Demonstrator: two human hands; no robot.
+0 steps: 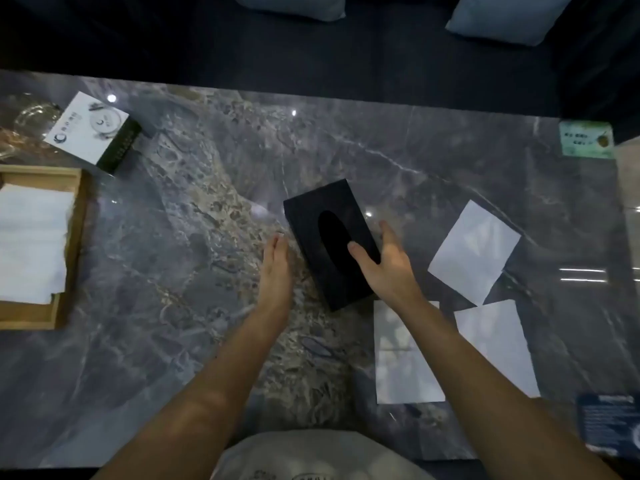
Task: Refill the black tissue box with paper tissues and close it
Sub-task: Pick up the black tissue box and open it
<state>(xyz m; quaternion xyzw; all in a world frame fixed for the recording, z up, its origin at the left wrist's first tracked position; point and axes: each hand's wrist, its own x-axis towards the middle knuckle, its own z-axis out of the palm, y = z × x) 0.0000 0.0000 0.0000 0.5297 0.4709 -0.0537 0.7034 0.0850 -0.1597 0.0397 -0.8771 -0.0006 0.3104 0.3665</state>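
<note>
Head view is showing the black rectangular tissue box (330,244) sitting closed near the middle of the grey marbled stone table (173,237), turned at an angle, with the dark oval slot (332,237) in its top facing up.

The right hand (384,265) is spreading wide over the box's right side. Its thumb is lying across the top just beside the slot, and its straight fingers are reaching along the right edge, not curling round anything. The left hand (275,268) is standing edge-on just left of the box with its fingers straight and together, holding nothing. Whether it is touching the box I cannot tell.

Three square white paper tissues are lying flat on the table to the right of the box. The far tissue (474,252) is lying beyond the right hand. The near-left tissue (408,355) is partly hiding under the right forearm. The near-right tissue (495,348) is lying just beside it.

At the left edge, well apart, a shallow light wooden tray (74,244) is holding a stack of white tissues (34,244). Behind it a white printed carton with a black side (91,128) is lying on the table. A pale green card (585,138) is sitting at the far right edge, and a dark blue card (606,424) is lying at the near right corner. Two grey-blue cushions (509,15) are resting on dark seating beyond the table.
</note>
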